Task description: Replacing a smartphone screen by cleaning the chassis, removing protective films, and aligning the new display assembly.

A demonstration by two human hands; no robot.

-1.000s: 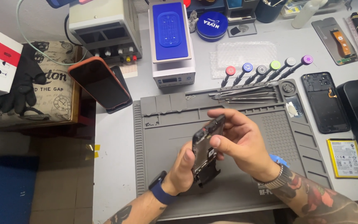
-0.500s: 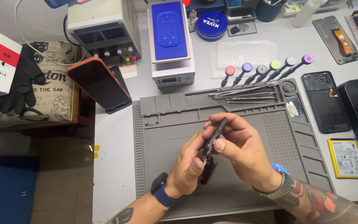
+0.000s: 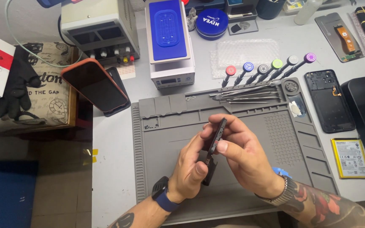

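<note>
Over the grey repair mat [image 3: 161,126] both my hands hold a dark opened phone body [image 3: 216,143], turned edge-on toward the camera. My left hand [image 3: 189,169] grips its lower part, thumb on the near edge. My right hand [image 3: 241,156] pinches the upper part between fingers and thumb. A dark smartwatch sits on my left wrist, a metal watch on my right.
A row of screwdrivers [image 3: 267,69] with coloured caps and tweezers lies at the mat's far edge. An orange-cased phone [image 3: 93,84], a blue-topped machine [image 3: 167,40], a power supply [image 3: 100,31], a phone back shell [image 3: 328,99], a battery [image 3: 350,158] and a round blue tin [image 3: 212,23] surround the mat.
The phone body has rotated from flat-facing to edge-on in my hands. My hands have shifted slightly left and closer together.
</note>
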